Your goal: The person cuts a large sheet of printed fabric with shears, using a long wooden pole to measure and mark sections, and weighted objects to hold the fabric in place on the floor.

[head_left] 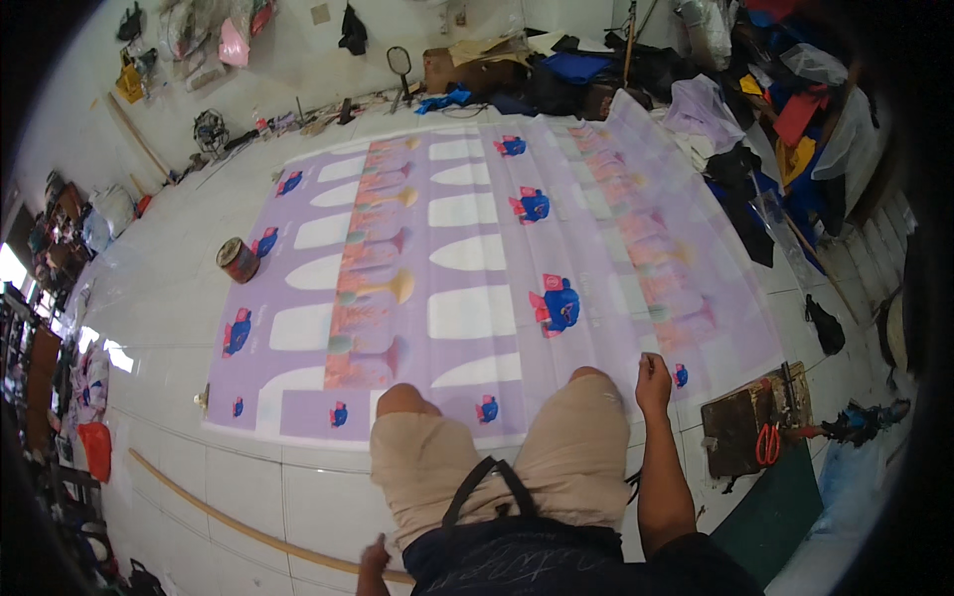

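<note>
A large printed lilac sheet (467, 214) lies spread on the floor in front of my knees. It carries blue cartoon figures, white shapes and pink-orange bands. Toward its right the print looks paler, as if a layer lies over it. My right hand (652, 382) is closed at the sheet's near right part, beside a small blue figure; whatever its fingers may hold is hidden. Low beside my left thigh is my left hand (374, 558), close to a long wooden strip (238, 522); its fingers are too small and blurred to read. A rusty tin can (238, 260) stands on the sheet's left edge.
Right of my right hand lie a dark board (737, 429), red-handled scissors (767, 444) and a green sheet (770, 521). Heaped fabric and plastic (795, 129) fill the far right corner. A small fan (210, 131) stands by the back wall. A red item (95, 451) lies at left.
</note>
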The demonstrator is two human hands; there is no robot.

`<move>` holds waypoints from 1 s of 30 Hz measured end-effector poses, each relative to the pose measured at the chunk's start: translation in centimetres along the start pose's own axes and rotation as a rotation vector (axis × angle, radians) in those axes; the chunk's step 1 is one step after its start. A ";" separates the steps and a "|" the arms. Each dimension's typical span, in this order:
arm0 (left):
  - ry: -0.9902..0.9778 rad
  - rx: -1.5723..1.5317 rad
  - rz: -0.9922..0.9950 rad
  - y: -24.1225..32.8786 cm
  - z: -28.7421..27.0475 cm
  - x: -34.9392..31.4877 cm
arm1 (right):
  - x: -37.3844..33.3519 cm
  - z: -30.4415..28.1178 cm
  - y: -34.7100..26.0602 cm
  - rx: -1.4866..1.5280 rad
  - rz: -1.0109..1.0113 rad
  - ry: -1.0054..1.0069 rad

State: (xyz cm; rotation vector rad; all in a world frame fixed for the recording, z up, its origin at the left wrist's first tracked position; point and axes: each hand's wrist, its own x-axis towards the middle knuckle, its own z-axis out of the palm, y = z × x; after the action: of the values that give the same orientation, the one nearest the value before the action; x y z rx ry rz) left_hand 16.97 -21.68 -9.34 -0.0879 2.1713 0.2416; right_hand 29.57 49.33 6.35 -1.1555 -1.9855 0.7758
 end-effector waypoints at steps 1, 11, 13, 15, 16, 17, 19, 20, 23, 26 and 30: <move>0.070 -0.223 -0.039 4.6 -1.6 0.5 | 0.8 -1.0 4.2 -0.158 0.067 0.043; 0.836 -0.412 0.760 29.7 -18.0 -10.4 | -7.0 11.1 8.4 -0.411 -0.020 -0.778; 0.868 -0.158 0.786 32.1 -15.4 -11.4 | -7.8 12.3 13.4 -0.501 -0.192 -0.797; 0.861 -0.202 0.751 31.5 -14.3 -13.1 | -10.6 14.1 14.7 -0.715 -0.502 -0.571; 0.883 -0.197 0.697 31.2 -14.2 -14.3 | -10.7 15.1 13.5 -0.704 -0.476 -0.579; 0.974 -0.182 0.705 29.9 -13.9 -14.7 | -11.7 15.7 12.2 -0.685 -0.452 -0.597; 0.908 -0.077 0.668 31.7 -15.3 -18.6 | -12.5 15.6 10.3 -0.639 -0.371 -0.643; 0.915 0.023 0.687 31.7 -16.2 -19.9 | -12.6 15.9 8.5 -0.586 -0.316 -0.679; 0.785 0.101 0.777 32.2 -16.0 -22.0 | -10.5 15.6 9.0 -0.598 -0.206 -0.667; 0.577 0.096 0.842 33.6 -16.6 -24.7 | -3.8 16.1 11.0 -0.433 0.341 -0.562; 0.417 0.143 0.752 34.7 -18.0 -29.5 | 7.7 10.5 10.9 -0.507 0.567 -0.315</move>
State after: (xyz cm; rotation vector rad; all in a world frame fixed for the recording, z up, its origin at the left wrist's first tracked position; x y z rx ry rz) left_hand 14.17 7.78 29.71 0.8383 2.5426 0.5243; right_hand 23.57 59.26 -6.00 -2.0607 -2.2064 0.7818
